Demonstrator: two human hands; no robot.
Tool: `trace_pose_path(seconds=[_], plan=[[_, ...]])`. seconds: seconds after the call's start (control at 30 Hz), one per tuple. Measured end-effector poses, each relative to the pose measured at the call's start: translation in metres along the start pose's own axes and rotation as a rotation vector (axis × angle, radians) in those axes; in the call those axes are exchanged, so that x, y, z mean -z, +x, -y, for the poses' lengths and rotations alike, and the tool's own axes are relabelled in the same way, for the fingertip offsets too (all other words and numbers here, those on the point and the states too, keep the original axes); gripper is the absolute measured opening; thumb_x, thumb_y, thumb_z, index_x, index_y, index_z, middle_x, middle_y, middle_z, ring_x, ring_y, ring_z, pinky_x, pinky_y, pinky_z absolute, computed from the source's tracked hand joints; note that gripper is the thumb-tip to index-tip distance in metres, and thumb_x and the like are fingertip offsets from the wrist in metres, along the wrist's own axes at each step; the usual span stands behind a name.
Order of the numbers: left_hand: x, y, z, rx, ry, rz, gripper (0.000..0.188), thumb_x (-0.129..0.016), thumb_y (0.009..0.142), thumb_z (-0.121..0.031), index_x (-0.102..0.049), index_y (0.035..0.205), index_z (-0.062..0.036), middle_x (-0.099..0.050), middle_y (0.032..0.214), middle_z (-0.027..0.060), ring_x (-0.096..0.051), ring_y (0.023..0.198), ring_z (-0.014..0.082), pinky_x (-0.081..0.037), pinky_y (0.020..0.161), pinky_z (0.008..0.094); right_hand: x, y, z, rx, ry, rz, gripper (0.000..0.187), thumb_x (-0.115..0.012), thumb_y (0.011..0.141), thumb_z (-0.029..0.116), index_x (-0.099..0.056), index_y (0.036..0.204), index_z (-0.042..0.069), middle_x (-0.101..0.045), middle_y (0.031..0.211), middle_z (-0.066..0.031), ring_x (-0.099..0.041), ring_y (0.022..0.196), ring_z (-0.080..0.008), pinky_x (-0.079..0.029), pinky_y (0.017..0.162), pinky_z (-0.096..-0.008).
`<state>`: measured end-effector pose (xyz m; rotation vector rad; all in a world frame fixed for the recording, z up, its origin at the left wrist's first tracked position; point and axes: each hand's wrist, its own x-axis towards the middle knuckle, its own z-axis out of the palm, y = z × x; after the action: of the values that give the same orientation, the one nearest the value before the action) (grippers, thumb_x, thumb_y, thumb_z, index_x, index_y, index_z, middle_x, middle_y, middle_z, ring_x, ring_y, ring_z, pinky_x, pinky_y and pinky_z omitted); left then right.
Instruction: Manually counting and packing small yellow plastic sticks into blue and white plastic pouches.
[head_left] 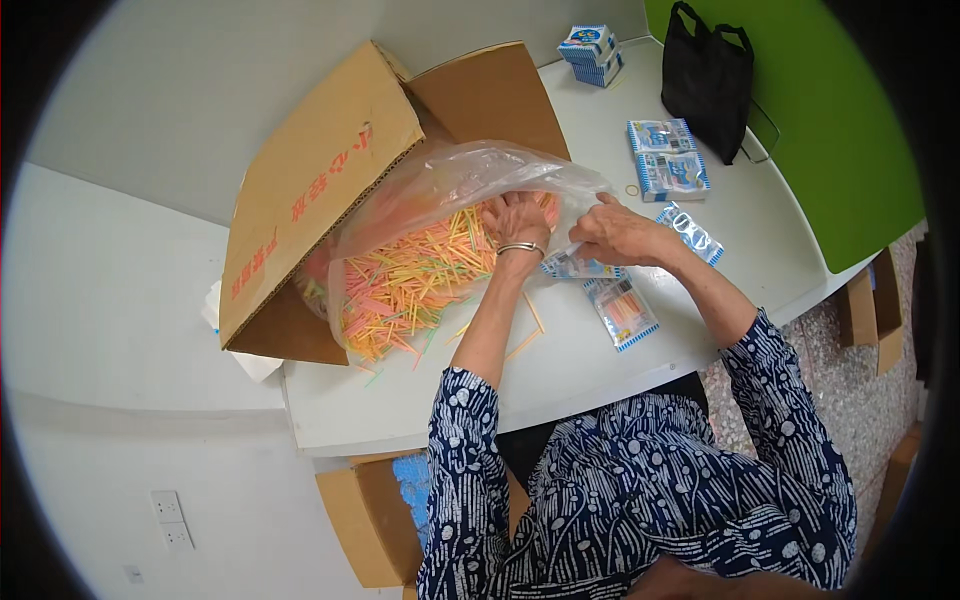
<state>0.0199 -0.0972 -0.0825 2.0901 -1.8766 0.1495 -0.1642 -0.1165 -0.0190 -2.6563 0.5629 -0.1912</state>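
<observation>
1. Finding coloured sticks [430,255], in pink, yellow, orange and green, heaped inside a clear plastic liner [480,160] on the left half of the white desk [390,412].
2. Noting a large cardboard box [310,210] at the desk's left edge, tilted, with flaps open and liner spilling out toward the right.
3. Recording stray sticks on the bare surface between heap and near edge.
4. Observing the left hand [517,222] palm down at the heap's right end, fingers sunk among sticks, with a metal bracelet [520,247] at the wrist. Cannot tell any closed grasp.
5. Observing the right hand [622,236] just beside, fingers curled at the upper edge of a blue-and-white packet [585,268]. Cannot tell the firmness of hold, with fingertips partly hidden.
6. Logging a filled packet [622,315] toward the near edge, flat, with pinkish sticks visible through its clear face.
7. Logging another packet [697,237] beyond the right forearm, toward the right edge.
8. Listing stacked packets [672,172] farther back, with a black bag [708,85] along the right edge.
9. Listing small blue-and-white bundles [590,55], piled by the far right corner.
</observation>
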Motion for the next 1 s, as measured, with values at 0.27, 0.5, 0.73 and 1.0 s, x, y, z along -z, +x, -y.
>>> trace_pose_path(seconds=[0.27, 0.5, 0.73, 1.0], plan=[[0.025, -0.011, 0.004, 0.023, -0.031, 0.053, 0.038, -0.056, 0.079, -0.014, -0.05, 0.114, -0.0019, -0.042, 0.126, 0.0173, -0.036, 0.115, 0.0397, -0.029, 0.089, 0.0548, 0.001, -0.013, -0.008, 0.031, 0.252, -0.395, 0.018, -0.063, 0.078, 0.017, -0.061, 0.074, -0.001, -0.055, 0.065, -0.0176, -0.056, 0.069, -0.0314, -0.044, 0.075, -0.0375], [0.056, -0.02, 0.016, 0.119, -0.979, -0.007, 0.023, -0.045, 0.094, -0.017, -0.053, 0.107, 0.0009, -0.055, 0.116, 0.0158, -0.049, 0.112, 0.0282, -0.036, 0.096, 0.0441, 0.014, -0.016, 0.0, -0.283, 0.82, -0.259, 0.022, -0.065, 0.082, 0.02, -0.066, 0.086, -0.002, -0.062, 0.073, -0.0031, -0.053, 0.07, -0.0082, -0.042, 0.066, -0.0244], [0.06, -0.04, 0.045, 0.455, -1.675, 0.279, 0.024, -0.041, 0.098, -0.021, -0.054, 0.102, -0.001, -0.063, 0.094, 0.0126, -0.061, 0.089, 0.0207, -0.051, 0.081, 0.0355, -0.002, -0.017, 0.016, -0.352, 1.113, -0.277, 0.02, -0.066, 0.083, 0.021, -0.069, 0.081, 0.0, -0.061, 0.067, 0.0006, -0.05, 0.061, -0.0034, -0.039, 0.058, -0.0204], [0.048, -0.062, 0.059, 0.523, -2.189, 0.123, 0.018, -0.043, 0.095, -0.016, -0.053, 0.098, -0.0021, -0.061, 0.093, 0.0148, -0.061, 0.086, 0.0272, -0.053, 0.079, 0.0439, -0.026, -0.02, 0.028, -0.418, 1.342, -0.312, 0.022, -0.066, 0.084, 0.022, -0.069, 0.086, 0.0, -0.064, 0.071, 0.0001, -0.054, 0.061, -0.0035, -0.042, 0.055, -0.0187]])
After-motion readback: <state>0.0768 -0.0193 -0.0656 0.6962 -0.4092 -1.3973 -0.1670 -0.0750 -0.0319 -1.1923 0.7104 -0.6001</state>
